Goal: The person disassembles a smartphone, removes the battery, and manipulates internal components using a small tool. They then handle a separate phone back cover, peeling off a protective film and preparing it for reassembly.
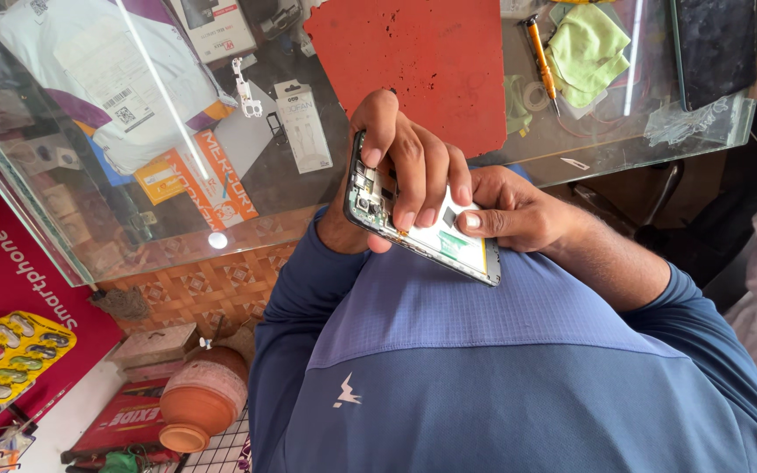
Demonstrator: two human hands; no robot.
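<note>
Both hands are on an opened smartphone with its back cover off and the circuit board and pale battery showing [422, 229], held up close to the chest over the blue shirt [519, 368], just off the near edge of the glass counter top [308, 188]. The left hand [405, 171] comes in from about 10 o'clock of the phone and wraps over its camera end, thumb underneath, fingers curled down across the exposed insides with the fingertips [406, 219] pressing on the board, so it's clamped around the phone. The right hand [514, 210] sits at the phone's 2 o'clock, fingers folded in and the thumb [475, 221] pushed flat against the battery area, also gripping the phone body. On the counter at 12 o'clock from the hands lies a red rubbery work mat [422, 61], touching nothing else that matters. Out at 1 o'clock there's a small screwdriver with an orange handle [538, 52] lying just beside a crumpled light green cloth [589, 48]. At 11 o'clock, a white boxed accessory pack [302, 124] lies under the glass.
</note>
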